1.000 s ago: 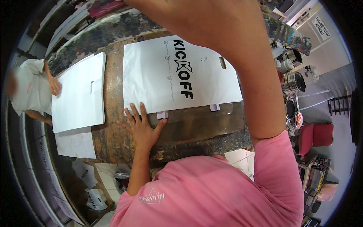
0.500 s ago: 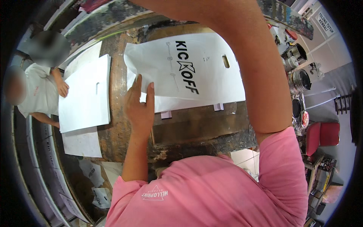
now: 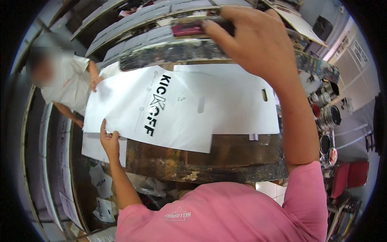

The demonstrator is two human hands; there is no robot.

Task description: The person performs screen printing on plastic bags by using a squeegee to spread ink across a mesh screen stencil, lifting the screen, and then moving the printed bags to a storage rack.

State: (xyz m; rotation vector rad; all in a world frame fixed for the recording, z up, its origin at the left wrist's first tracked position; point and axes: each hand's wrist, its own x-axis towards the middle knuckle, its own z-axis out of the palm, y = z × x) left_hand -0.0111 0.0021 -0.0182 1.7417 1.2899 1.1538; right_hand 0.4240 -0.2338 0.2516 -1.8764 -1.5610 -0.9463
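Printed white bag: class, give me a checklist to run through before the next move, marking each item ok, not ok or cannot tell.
1. Left hand has hold of the printed white bag: ok, at its near left edge.
2. Left hand clear of the black lettering: ok.
3. Right hand off the printed white bag: ok, raised apart from it; whether it grips anything else, cannot tell.
4. Printed white bag clear of the second white bag: not ok, it covers that bag's left part.
5. Second bag's handle slot uncovered: ok.
6. Lettering dry: cannot tell.
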